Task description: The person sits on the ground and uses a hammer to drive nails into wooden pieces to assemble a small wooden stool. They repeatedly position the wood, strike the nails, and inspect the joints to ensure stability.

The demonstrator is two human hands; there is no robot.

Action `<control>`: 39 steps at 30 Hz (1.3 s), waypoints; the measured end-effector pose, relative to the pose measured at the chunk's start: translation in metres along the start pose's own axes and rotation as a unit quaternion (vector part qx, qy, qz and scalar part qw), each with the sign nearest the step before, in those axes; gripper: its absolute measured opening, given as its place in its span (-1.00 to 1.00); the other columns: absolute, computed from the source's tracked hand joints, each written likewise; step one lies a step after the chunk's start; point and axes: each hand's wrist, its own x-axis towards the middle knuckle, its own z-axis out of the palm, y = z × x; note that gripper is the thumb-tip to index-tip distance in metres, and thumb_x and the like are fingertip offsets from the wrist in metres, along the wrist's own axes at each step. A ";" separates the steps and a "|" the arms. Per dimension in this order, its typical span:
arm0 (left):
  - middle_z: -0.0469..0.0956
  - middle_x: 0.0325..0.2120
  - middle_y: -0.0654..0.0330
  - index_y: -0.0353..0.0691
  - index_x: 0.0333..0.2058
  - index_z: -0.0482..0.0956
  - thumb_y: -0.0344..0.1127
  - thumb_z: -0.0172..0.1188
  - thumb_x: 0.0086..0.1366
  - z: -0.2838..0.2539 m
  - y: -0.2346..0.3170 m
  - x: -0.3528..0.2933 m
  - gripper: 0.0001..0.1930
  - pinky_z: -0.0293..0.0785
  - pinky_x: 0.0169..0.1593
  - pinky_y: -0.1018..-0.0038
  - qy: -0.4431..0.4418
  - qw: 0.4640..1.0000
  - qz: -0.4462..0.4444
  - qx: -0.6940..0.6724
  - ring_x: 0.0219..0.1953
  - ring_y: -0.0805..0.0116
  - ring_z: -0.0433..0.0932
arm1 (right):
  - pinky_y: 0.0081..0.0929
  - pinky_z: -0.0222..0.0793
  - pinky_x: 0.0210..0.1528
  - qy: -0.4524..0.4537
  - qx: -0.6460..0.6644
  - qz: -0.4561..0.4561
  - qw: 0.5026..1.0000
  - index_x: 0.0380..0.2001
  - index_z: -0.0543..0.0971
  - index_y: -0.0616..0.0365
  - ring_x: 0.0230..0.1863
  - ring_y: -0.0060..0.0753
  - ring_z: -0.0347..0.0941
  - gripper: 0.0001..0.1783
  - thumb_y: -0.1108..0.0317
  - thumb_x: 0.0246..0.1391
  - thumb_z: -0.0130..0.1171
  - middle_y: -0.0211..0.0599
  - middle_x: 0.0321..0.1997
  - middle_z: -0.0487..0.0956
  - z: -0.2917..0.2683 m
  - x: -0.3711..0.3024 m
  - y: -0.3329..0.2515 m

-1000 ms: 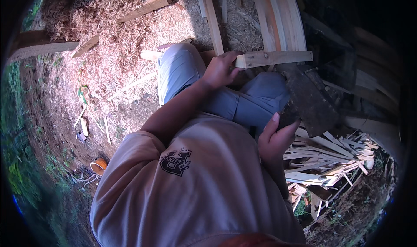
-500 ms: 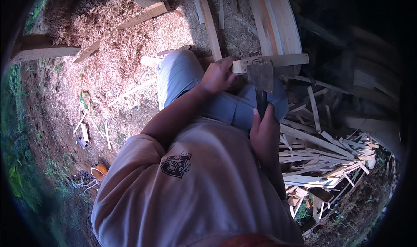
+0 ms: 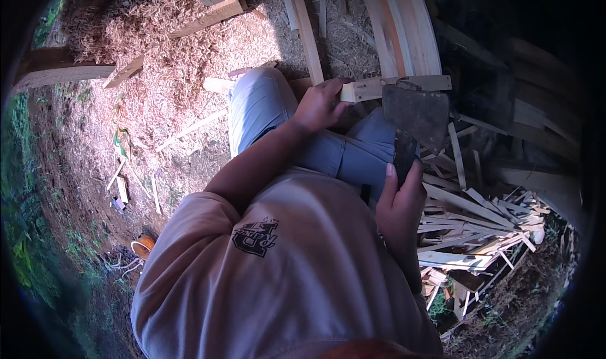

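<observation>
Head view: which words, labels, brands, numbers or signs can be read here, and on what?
Shirt: a dark chest print with large block lettering crossed by slanting script, its wording not copied out here; its smallest marks are too blurred to read.
Hatchet: no lettering can be made out.
Wood strip: dark spots only, no lettering.

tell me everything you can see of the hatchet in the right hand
The hatchet has a broad, flat, roughly four-sided blade, dark with brownish stains, apparently worn metal. A dark handle runs down from it into the right hand, which grips it. Handle lowest, it is held up in front of the right knee, overlapping a piece of wood in this view; whether they touch cannot be told.
</observation>
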 end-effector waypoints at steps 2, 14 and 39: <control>0.66 -0.06 -0.16 -0.31 0.16 0.51 -0.41 0.46 0.18 0.001 0.001 0.003 -0.44 0.64 0.04 0.10 -0.003 1.000 -0.004 -0.007 -0.02 -0.21 0.69 | 0.12 0.51 -0.06 0.088 0.003 -0.034 0.996 0.22 0.31 0.51 -0.05 0.43 0.62 -0.52 0.30 0.48 0.06 0.45 -0.09 0.60 0.003 -0.007 0.006; 0.67 -0.11 -0.18 -0.33 0.14 0.52 -0.40 0.44 0.21 -0.003 0.002 0.001 -0.47 0.63 -0.01 0.06 -0.014 1.000 -0.007 -0.002 -0.06 -0.26 0.69 | -0.07 0.56 -0.16 -0.138 0.141 0.006 0.980 0.12 0.39 0.29 -0.23 0.10 0.68 -0.60 0.26 0.40 0.19 0.07 -0.26 0.65 0.056 -0.005 0.067; 0.67 -0.19 -0.18 -0.32 0.11 0.54 -0.43 0.46 0.18 0.011 -0.007 0.007 -0.48 0.63 -0.11 0.08 -0.001 1.000 0.013 -0.004 -0.14 -0.26 0.70 | -0.17 0.46 -0.23 -0.046 0.120 0.083 0.988 -0.19 0.53 0.27 -0.40 0.00 0.59 -0.72 0.24 0.36 0.28 -0.05 -0.41 0.63 0.032 -0.036 0.043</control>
